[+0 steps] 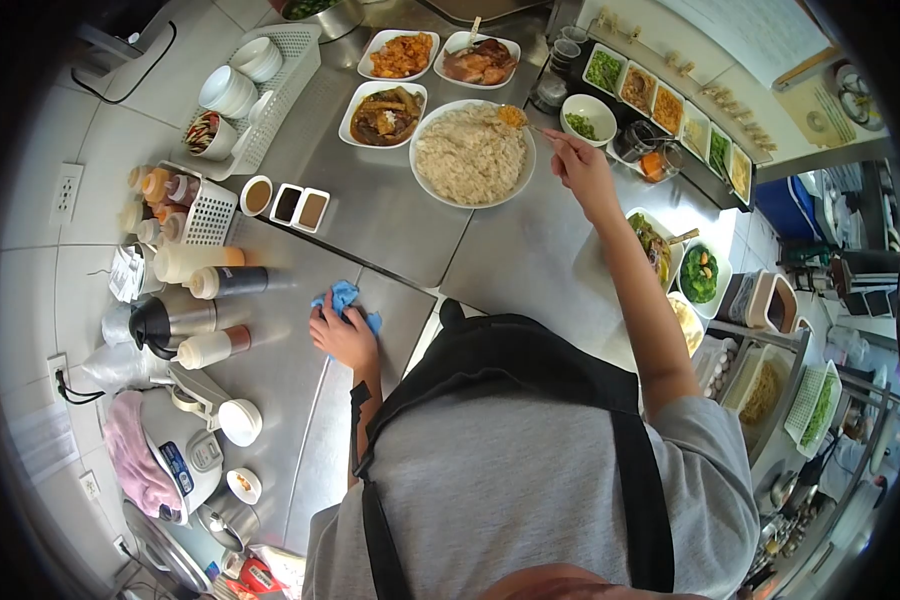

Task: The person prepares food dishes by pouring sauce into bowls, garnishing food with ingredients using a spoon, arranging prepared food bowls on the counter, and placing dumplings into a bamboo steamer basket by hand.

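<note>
Grey shirt and black apron are sitting nearest the camera, blocking the view of the counter behind them. Two hands are working. The right hand is closing its fingers around one spoon, whose orange-brown load is hanging over the right-hand edge of one large white bowl; that bowl is standing in the middle of the steel counter, holding a mound of rice. The left hand is resting with its fingers loosely bent and partly spread on one crumpled blue cloth; whether it is gripping the cloth, I cannot tell.

Three square dishes are standing just beyond the rice: one of orange food, one of reddish meat, one of brown stew. One round sauce cup and two small square ones are sitting to the left. Six trays are lining a black rack on the right, near one bowl of chopped greens. The right forearm is partly covering a yellowish dish beside the broccoli. Three bottles, one thermos jug and one rice cooker with a pink cloth are standing along the left wall.
</note>
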A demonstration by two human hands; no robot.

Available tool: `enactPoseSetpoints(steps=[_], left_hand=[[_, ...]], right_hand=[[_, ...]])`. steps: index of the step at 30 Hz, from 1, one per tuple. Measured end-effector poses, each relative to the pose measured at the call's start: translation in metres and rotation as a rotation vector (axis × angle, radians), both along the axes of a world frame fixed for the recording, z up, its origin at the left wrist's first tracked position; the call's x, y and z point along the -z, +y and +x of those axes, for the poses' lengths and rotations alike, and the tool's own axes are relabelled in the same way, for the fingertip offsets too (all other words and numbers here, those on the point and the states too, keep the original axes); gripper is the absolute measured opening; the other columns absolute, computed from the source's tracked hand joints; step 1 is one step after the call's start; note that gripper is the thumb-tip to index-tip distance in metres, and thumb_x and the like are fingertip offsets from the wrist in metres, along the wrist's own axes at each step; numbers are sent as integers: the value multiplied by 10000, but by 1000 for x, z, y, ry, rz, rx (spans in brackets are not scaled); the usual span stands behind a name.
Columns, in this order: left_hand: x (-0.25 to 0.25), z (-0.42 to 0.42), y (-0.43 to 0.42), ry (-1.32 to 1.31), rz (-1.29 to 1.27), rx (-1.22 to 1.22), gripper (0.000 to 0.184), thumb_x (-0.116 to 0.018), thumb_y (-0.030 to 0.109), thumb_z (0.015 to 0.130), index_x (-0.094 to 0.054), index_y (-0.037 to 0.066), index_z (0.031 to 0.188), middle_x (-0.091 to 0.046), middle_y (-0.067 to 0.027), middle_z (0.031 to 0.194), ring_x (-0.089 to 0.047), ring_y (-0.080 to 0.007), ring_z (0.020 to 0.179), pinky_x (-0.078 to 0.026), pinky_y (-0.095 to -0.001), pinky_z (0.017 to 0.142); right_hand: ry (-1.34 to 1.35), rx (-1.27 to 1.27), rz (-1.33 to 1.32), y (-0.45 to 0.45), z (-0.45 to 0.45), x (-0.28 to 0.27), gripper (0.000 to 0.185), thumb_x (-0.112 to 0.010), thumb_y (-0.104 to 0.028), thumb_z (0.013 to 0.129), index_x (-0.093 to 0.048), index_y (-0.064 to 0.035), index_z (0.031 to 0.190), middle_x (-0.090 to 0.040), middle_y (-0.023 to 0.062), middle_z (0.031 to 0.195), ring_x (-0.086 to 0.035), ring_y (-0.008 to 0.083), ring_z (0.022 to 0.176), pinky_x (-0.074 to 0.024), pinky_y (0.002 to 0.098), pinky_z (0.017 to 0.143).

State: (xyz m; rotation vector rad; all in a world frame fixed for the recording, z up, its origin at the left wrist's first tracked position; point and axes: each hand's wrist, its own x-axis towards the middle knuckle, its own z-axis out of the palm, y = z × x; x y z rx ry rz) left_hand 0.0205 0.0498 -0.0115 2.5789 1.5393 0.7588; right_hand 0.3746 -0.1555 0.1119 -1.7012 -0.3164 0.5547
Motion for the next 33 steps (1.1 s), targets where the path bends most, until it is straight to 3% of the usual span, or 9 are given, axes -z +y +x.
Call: enactPoseSetpoints(steps=[4, 7, 10, 13, 16, 22, 25, 33], left_hand=[[0, 0, 0, 3, -6, -4, 408, -507, 229, 794, -570, 153, 1190, -504, -143, 1167, -458, -330, 1049, -329, -435, 896], [0, -1, 0, 13, -14, -13, 416, -510, 226, 789, -569, 154, 1194, -500, -141, 1176, -457, -329, 1049, -329, -433, 895], [0, 0, 0, 5, -17, -14, 420, -513, 222, 785, -570, 152, 1196, -496, -138, 1182, -455, -325, 1050, -329, -428, 895], [-2, 0, 0, 1, -24, -17, 414, -510, 219, 795, -568, 164, 1202, -496, -136, 1179, -454, -320, 1064, -331, -432, 898], [-3, 1, -1, -8, -29, -20, 409, -508, 218, 800, -571, 169, 1201, -497, -135, 1176, -456, -317, 1067, -333, -435, 898], [-2, 1, 0, -4, -17, -14, 411, -502, 225, 801, -572, 171, 1202, -498, -132, 1165, -459, -315, 1057, -333, -434, 893], [-2, 1, 1, -3, -19, -14, 415, -501, 230, 801, -570, 173, 1206, -498, -131, 1163, -459, -315, 1055, -335, -435, 891], [0, 1, 2, 1, -25, -13, 421, -520, 222, 786, -572, 143, 1196, -499, -149, 1172, -452, -330, 1064, -324, -431, 905]], right_hand=[[-138, 45, -75, 11, -1, 4, 286, -452, -166, 948, -624, -50, 1145, -507, -27, 611, -401, 42, 530, -328, 208, 482], [-81, 51, -25, 14, -6, -3, 277, -457, -163, 947, -634, -62, 1135, -511, -31, 611, -422, 48, 545, -344, 209, 507], [-145, 65, 30, 15, -11, -7, 287, -450, -153, 957, -598, -53, 1181, -464, -44, 614, -340, 24, 497, -284, 181, 456], [-238, 69, 56, 10, -13, -2, 287, -455, -155, 959, -598, -51, 1185, -475, -41, 605, -356, 25, 502, -293, 182, 462], [-378, 159, -47, 4, -19, 4, 278, -459, -138, 938, -627, -50, 1142, -504, -12, 586, -431, 60, 530, -367, 229, 511], [-293, 124, -59, 1, -33, 13, 284, -456, -127, 931, -620, -79, 1159, -515, 7, 571, -460, 62, 527, -387, 241, 520], [-381, 116, -157, 6, -43, 7, 298, -443, -111, 927, -615, -95, 1170, -521, 14, 574, -470, 65, 530, -396, 242, 524], [-393, 106, -83, 15, -46, 13, 292, -454, -113, 926, -618, -89, 1167, -525, 16, 576, -473, 67, 534, -407, 241, 533]])
